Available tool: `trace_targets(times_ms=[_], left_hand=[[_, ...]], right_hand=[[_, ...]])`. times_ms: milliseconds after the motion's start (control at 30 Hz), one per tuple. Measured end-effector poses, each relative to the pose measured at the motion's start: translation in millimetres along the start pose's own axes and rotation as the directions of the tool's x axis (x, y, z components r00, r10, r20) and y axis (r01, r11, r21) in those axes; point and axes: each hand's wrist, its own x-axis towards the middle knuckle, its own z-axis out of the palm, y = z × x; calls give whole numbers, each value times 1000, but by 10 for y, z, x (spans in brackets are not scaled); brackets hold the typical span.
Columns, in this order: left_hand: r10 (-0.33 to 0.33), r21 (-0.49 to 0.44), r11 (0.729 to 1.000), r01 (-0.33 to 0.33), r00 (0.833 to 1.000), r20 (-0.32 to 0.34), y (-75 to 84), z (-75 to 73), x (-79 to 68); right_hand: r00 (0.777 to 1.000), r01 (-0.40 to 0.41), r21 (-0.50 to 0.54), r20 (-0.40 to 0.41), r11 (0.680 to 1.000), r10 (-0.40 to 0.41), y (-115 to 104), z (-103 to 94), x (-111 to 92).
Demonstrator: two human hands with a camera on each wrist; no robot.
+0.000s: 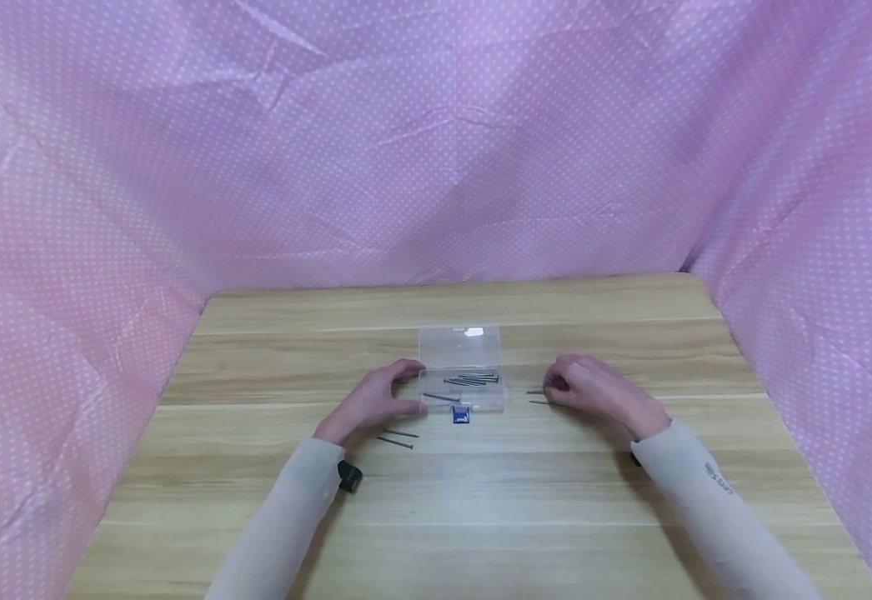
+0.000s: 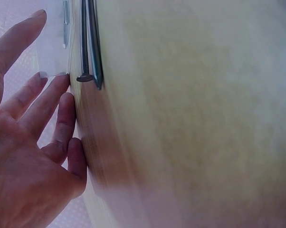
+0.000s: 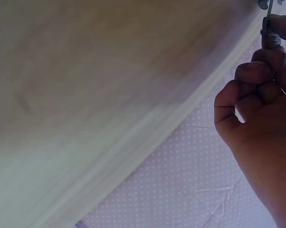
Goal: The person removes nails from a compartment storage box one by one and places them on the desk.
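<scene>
A clear plastic box (image 1: 460, 407) lies with its lid (image 1: 451, 346) folded back, away from me. Several dark metal nails (image 1: 472, 380) lie inside it, one of them apart near the front left. My left hand (image 1: 372, 395) is at the box's left end, thumb by the near corner and fingers by the far one. In the left wrist view its fairly straight fingers (image 2: 45, 102) touch the box end. My right hand (image 1: 589, 385) is low over the table right of the box, pinching a nail (image 3: 270, 12) between thumb and finger.
Two loose nails (image 1: 397, 442) lie on the wooden table (image 1: 481, 517) just below my left hand. Nail shafts (image 1: 538, 403) show beside my right fingertips. A small blue label or latch (image 1: 462, 414) is at the box's front. Pink dotted cloth (image 1: 451, 167) hangs behind and at both sides.
</scene>
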Motion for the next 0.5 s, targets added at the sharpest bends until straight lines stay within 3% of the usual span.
trace_targets(times_ms=[500], left_hand=[[-9,-20,1000,9,1000,8,12,2,-20]], right_hand=[[998,-25,6,61,1000,25,7,-8,-5]])
